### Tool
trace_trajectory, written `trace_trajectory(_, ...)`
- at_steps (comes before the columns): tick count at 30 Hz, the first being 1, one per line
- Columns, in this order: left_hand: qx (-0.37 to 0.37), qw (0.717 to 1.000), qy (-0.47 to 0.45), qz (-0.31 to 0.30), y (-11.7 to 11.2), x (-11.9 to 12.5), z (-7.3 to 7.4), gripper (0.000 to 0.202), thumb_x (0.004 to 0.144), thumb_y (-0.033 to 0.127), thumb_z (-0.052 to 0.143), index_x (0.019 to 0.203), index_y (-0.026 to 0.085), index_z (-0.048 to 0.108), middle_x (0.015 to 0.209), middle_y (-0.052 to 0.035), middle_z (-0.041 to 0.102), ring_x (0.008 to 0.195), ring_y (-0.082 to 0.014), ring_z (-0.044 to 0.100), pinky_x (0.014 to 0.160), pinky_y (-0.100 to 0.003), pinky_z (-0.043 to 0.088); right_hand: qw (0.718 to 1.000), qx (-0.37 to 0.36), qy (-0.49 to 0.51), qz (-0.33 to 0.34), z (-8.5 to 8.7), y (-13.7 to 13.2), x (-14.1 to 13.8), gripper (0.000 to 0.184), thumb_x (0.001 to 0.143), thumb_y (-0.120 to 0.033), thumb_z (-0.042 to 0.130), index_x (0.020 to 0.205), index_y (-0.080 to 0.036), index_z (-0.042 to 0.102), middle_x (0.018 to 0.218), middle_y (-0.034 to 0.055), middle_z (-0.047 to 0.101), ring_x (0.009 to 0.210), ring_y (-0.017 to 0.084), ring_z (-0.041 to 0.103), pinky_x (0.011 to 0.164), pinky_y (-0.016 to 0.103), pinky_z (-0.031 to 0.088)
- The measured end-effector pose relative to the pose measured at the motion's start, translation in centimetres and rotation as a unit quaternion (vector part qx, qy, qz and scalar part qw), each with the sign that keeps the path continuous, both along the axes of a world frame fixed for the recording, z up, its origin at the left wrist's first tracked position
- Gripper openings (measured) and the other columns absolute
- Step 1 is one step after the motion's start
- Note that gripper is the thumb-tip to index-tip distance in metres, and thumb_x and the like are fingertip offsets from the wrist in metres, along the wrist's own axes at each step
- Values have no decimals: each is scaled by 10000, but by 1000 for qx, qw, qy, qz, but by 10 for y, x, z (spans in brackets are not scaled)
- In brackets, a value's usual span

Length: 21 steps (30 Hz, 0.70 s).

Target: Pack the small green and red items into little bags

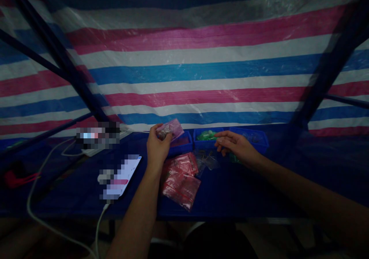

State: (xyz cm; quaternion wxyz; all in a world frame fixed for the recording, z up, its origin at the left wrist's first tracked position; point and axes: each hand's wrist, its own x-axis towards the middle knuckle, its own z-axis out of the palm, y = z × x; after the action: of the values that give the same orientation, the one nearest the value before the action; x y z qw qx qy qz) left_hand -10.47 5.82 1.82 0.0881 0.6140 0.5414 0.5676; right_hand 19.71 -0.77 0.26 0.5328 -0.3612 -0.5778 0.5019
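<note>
Pinching a pink bag [170, 129], the left hand [157, 148]; the right hand [236, 145] loosely open over blue trays [261, 141].

- The tarp [201, 67] has broad horizontal stripes of pink, white and blue.
- The table cover [245, 190] is dark blue.
- The small bag [171, 129] is translucent pinkish-purple.
- The packets [180, 180] are red.
- The trays [250, 136] are blue.
- The pieces [206, 135] in one tray are green.
- The cable [31, 197] is white.

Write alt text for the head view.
The left hand holds up a small pink bag while the right hand hovers by blue trays. Red packets lie on the blue table, a striped tarp behind.
</note>
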Motion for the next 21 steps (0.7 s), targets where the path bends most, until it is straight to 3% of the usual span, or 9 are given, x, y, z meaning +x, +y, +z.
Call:
trace_trajectory(5, -47, 991, 122, 26, -2, 0, 4, 697, 813, 306, 722, 1460, 213, 479, 1121, -106, 720, 908, -255, 713, 858, -374, 550, 1000, -1, -19, 3, 3, -2, 0, 384, 859, -442, 757, 1140, -197, 670, 947, 70, 730, 748, 163, 663, 575, 274, 502)
trace_trajectory(9, -69, 972, 224, 21, -4, 9, 7, 580, 866, 303, 660, 1417, 167, 542, 1170, -153, 733, 1040, -314, 711, 950, -418, 525, 1000, -3, -27, 11, 5, -3, -2, 380, 857, -448, 757, 1128, -196, 671, 924, 63, 722, 740, 161, 660, 568, 274, 501)
trace_trajectory(13, -102, 948, 300, 40, -6, 18, 3, 494, 936, 341, 573, 1390, 147, 578, 1250, -194, 710, 1184, -377, 657, 1046, -539, 449, 999, -4, -33, 18, 6, -4, -4, 386, 850, -457, 760, 1124, -200, 675, 922, 63, 729, 730, 162, 665, 568, 277, 505)
trace_trajectory(16, -74, 942, 321, 70, -11, 21, 3, 449, 979, 339, 507, 1390, 173, 582, 1371, -198, 631, 1254, -379, 601, 1068, -606, 397, 998, 3, -50, 23, 3, -3, -4, 395, 862, -464, 744, 1142, -196, 670, 934, 69, 735, 729, 164, 669, 582, 283, 514)
trace_trajectory(19, -11, 939, 327, 104, -18, 22, 6, 378, 1001, 346, 481, 1322, 223, 638, 1520, -165, 496, 1325, -367, 529, 1090, -590, 367, 996, 22, -85, 18, -2, -2, -3, 397, 891, -467, 710, 1178, -200, 653, 936, 67, 734, 738, 172, 676, 601, 294, 520)
trace_trajectory(21, -8, 939, 332, 86, -19, 22, 7, 330, 1016, 345, 458, 1227, 240, 689, 1435, -137, 572, 1284, -340, 552, 1076, -548, 388, 988, 62, -143, -2, -3, -3, -2, 368, 915, -456, 684, 1190, -212, 656, 946, 66, 731, 771, 188, 682, 646, 320, 535)
